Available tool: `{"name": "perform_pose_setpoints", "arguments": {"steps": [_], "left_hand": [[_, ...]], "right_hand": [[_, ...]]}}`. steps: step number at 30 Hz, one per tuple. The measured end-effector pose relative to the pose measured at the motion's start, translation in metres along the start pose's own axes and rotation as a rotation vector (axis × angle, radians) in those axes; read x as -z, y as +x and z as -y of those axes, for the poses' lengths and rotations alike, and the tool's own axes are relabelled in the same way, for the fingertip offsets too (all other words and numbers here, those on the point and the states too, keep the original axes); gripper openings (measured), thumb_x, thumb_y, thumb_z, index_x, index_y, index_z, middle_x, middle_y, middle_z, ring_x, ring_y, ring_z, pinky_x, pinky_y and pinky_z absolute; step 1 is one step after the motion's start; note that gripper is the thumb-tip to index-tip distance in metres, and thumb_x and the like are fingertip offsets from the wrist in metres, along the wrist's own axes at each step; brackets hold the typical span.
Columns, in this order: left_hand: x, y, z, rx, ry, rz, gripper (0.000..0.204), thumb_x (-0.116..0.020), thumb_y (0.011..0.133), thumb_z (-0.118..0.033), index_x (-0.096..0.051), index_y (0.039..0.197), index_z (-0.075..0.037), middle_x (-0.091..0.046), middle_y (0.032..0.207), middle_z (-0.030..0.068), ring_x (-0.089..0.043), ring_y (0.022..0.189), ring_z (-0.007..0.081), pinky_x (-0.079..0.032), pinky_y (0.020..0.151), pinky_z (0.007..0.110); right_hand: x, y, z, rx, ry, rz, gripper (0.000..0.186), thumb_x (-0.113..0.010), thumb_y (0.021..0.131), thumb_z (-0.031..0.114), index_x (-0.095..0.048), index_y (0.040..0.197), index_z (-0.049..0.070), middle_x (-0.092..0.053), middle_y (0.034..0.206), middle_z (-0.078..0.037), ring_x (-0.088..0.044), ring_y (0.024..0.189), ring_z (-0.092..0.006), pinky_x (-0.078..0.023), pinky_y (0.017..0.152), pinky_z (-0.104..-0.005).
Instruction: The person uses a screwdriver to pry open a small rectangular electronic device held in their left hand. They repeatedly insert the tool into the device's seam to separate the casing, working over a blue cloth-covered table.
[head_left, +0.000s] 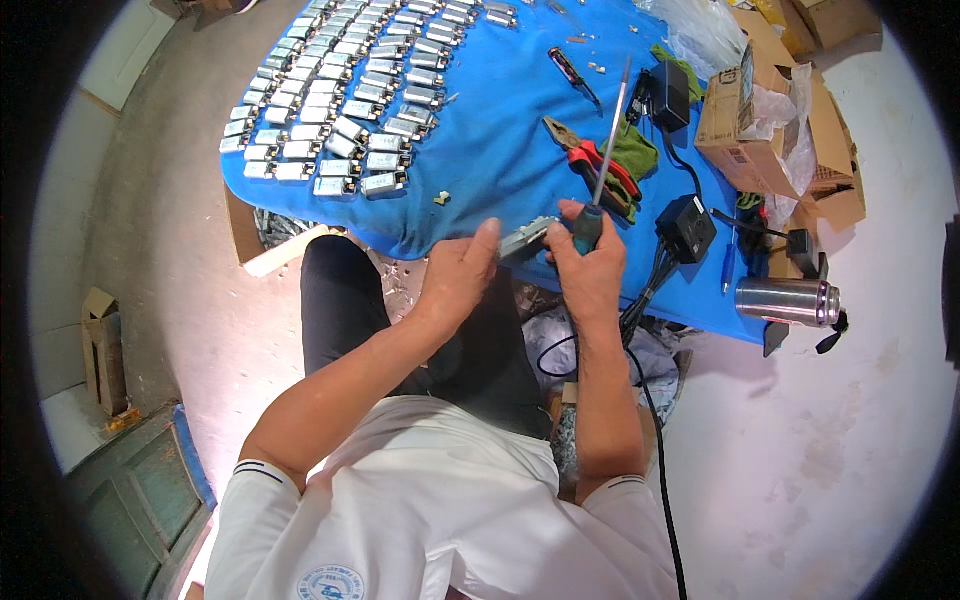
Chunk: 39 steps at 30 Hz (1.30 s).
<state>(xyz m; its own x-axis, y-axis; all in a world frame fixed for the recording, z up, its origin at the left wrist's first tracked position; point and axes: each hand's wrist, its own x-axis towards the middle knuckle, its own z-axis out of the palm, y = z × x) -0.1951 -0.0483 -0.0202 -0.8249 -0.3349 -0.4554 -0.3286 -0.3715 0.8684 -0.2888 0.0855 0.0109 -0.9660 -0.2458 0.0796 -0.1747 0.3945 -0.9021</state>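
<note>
From my end I see one silver-grey metal part [522, 241] held in the air between the two hands, just off the near edge of the blue cloth [480, 145] and above the lap. The left hand [462, 272] is clamped on the part's left end, thumb uppermost; the part sticks out to the right of that grip, its other end at the thumb of the right hand [592, 275]. I make that hand closed around one screwdriver [591, 222], its long shaft pointing up and away over the cloth. Beyond, I count one pair of red-handled pliers [613, 172], two black adapters [686, 229], one blue pen [728, 265] and one steel flask [785, 301]. The silver units [325, 100] at far left stand in rows, dozens of them, too small at the back for me to count exactly.
</note>
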Motion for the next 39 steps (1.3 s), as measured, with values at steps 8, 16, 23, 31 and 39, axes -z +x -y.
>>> {"name": "perform_pose_setpoints", "arguments": {"steps": [8, 16, 23, 31, 39], "left_hand": [[-0.003, -0.015, -0.013, 0.081, -0.05, -0.079, 0.06, -0.048, 0.092, -0.061, -0.043, 0.058, -0.011, -0.032, 0.051, -0.0033, -0.028, 0.042, 0.0075, -0.022, 0.041, 0.024], [0.003, -0.019, -0.002, 0.199, -0.119, -0.088, 0.058, -0.046, 0.092, -0.061, -0.039, 0.059, -0.014, -0.027, 0.051, -0.0052, -0.023, 0.042, 0.0094, -0.019, 0.042, 0.025], [0.0, -0.017, -0.004, 0.206, -0.182, -0.095, 0.055, -0.049, 0.093, -0.058, -0.038, 0.06, -0.015, -0.026, 0.051, -0.0057, -0.022, 0.044, 0.0092, -0.02, 0.043, 0.026], [-0.002, -0.019, -0.005, 0.167, -0.241, -0.082, 0.053, -0.052, 0.093, -0.052, -0.039, 0.059, -0.013, -0.031, 0.052, -0.0035, -0.028, 0.044, 0.0095, -0.022, 0.042, 0.026], [0.002, -0.015, 0.0, 0.196, -0.262, -0.095, 0.048, -0.052, 0.093, -0.045, -0.039, 0.059, -0.013, -0.032, 0.054, -0.003, -0.029, 0.045, 0.0093, -0.022, 0.042, 0.026]], "right_hand": [[0.069, -0.05, 0.016, -0.19, 0.01, 0.189, 0.032, -0.063, 0.087, 0.018, -0.049, 0.109, 0.0, -0.057, 0.084, -0.008, -0.056, 0.069, -0.0137, -0.047, 0.063, -0.0294], [0.121, -0.128, -0.003, -0.069, -0.065, 0.314, 0.039, -0.062, 0.087, 0.016, -0.051, 0.121, 0.0, -0.061, 0.095, -0.013, -0.06, 0.087, -0.0193, -0.048, 0.078, -0.0319], [0.134, -0.124, 0.01, 0.126, -0.296, 0.351, 0.034, -0.06, 0.087, 0.006, -0.059, 0.121, 0.002, -0.064, 0.102, -0.02, -0.064, 0.089, -0.0334, -0.05, 0.079, -0.0369], [0.131, -0.117, 0.016, 0.207, -0.373, 0.4, 0.035, -0.063, 0.084, 0.004, -0.061, 0.119, 0.0, -0.065, 0.096, -0.015, -0.062, 0.082, -0.027, -0.049, 0.074, -0.0335], [0.134, -0.104, 0.017, 0.257, -0.431, 0.446, 0.036, -0.065, 0.084, 0.006, -0.062, 0.119, 0.006, -0.064, 0.094, -0.016, -0.065, 0.08, -0.0319, -0.052, 0.069, -0.0367]]}}
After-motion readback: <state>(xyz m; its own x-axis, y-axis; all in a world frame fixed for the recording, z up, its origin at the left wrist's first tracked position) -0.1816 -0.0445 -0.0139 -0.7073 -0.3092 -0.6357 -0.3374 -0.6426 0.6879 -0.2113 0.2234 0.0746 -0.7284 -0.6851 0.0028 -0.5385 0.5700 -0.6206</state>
